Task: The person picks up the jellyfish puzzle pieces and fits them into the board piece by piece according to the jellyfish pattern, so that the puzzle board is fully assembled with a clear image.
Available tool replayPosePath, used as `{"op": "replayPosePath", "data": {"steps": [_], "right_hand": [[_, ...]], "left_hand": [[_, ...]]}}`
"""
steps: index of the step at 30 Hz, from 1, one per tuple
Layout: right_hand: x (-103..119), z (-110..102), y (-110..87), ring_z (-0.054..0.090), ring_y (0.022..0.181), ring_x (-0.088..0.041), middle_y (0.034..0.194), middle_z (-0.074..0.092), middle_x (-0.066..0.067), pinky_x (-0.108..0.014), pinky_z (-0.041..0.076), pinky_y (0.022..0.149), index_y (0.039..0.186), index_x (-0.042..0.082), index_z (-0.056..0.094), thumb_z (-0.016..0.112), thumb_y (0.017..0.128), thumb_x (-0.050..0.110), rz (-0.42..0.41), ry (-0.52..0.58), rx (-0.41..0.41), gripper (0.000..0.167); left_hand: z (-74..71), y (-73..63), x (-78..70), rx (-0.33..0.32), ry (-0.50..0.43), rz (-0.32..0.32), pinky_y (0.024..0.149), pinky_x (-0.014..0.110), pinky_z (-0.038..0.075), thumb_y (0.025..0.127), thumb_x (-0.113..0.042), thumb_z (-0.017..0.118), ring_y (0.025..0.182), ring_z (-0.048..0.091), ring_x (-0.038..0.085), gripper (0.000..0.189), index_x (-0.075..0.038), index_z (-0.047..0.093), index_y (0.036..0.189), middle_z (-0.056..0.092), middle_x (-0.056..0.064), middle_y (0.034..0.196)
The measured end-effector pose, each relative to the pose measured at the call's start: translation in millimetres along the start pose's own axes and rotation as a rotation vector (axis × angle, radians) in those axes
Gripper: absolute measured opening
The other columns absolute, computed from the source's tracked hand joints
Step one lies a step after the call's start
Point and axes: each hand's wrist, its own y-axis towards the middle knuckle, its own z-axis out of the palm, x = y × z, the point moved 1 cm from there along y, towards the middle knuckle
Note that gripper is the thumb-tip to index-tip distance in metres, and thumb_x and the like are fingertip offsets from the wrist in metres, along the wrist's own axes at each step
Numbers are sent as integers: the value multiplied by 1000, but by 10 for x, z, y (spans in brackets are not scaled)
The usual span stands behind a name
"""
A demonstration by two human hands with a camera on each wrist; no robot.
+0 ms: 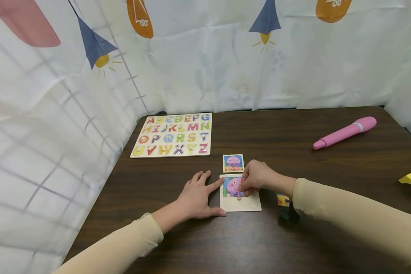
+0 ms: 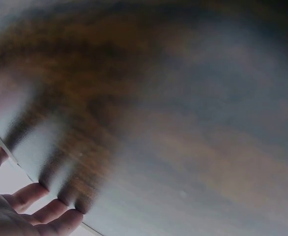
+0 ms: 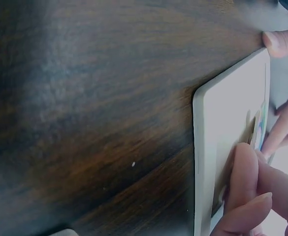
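Dark wood-grain table (image 1: 178, 243), bounded by a printed white curtain (image 1: 205, 68). Near its centre lies a pale puzzle board (image 1: 241, 206): upper part filled with a pink sea creature on blue and green, lower part bare. Left hand (image 1: 196, 196), at nine o'clock, touches the board, fingers spread. Right hand (image 1: 260, 177), at two o'clock, pinches a puzzle piece (image 1: 239, 193). Head view alone shows the picture card (image 1: 233, 163) at twelve; right wrist view adds the board's rounded corner.

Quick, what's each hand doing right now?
Left hand: open, touching the edge of the puzzle board.
Right hand: closed, pinching a puzzle piece.
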Motion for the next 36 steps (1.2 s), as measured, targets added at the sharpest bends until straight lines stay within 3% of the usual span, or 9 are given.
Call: {"op": "replayPosePath", "data": {"steps": [13,28,36], "right_hand": [[-7,18,19,70,55,-9,59,71,-3,-20,40,49,73,7,72,85,84,18,-1,-58,-11,21],[-148,-36,-7,72,61,-9,67,76,-6,-22,46,53,85,2,81,79,90,15,-47,104,10,13],[-147,-15,27,69,56,-8,62,73,-3,-20,40,49,78,6,78,83,87,20,-13,60,-25,17]], "left_hand": [[27,5,11,0,-11,-1,115,61,35,78,-73,73,151,28,42,95,-35,39,158,32,19,164],[27,8,19,8,-18,0,116,61,34,78,-74,73,152,27,42,97,-35,37,159,31,19,165],[11,1,3,4,-18,-3,116,62,34,78,-72,74,153,26,42,96,-35,37,159,31,19,165]]}}
